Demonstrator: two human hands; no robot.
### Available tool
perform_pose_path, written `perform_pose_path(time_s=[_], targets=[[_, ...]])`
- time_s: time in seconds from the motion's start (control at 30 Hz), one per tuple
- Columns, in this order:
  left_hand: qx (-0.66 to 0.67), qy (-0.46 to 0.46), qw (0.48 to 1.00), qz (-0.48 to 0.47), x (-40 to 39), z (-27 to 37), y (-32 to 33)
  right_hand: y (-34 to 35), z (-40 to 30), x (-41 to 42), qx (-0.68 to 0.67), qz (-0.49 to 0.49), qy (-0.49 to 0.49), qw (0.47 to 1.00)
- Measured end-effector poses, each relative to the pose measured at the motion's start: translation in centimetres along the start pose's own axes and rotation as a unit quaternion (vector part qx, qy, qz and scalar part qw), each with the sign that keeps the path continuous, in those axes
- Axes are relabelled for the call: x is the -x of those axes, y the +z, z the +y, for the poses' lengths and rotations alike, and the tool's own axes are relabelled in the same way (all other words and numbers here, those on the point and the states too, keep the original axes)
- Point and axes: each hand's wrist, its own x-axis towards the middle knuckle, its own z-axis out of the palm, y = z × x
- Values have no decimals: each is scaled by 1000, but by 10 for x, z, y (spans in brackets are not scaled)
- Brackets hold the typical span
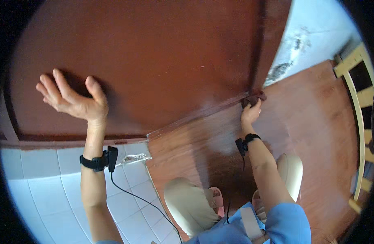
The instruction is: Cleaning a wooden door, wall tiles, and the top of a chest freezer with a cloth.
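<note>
A large reddish-brown door (174,61) fills the upper part of the view. My left hand (74,97) is raised at its left side, palm up and fingers spread, holding nothing; whether it touches the door cannot be told. At the door's lower right corner, beside the frame, my right hand (251,113) grips a dark maroon cloth (254,99) low down by the floor. Each wrist wears a black strap with a small device and a cable.
Glossy reddish-brown floor (315,122) spreads below. White wall tiles (43,195) are at the lower left. A white wall (309,39) with peeling patches stands upper right. Pale wooden slatted furniture (358,122) lines the right edge. My bent knees and pink sandals (217,201) are below.
</note>
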Motion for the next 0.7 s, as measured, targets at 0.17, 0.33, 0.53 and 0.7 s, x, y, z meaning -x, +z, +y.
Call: perform_pose_path(time_s=[0.17, 0.33, 0.53, 0.7], targets=[[14, -4, 1000, 26, 8, -9, 4, 13, -42, 77, -244, 59, -24, 968], [11, -2, 1000, 23, 21, -24, -6, 61, -71, 212, -248, -50, 21, 967], [-58, 105, 990, 79, -10, -32, 17, 156, -21, 362, -361, -510, 93, 775], [28, -38, 999, 18, 25, -19, 2, 45, -36, 367, -181, -818, 191, 512]])
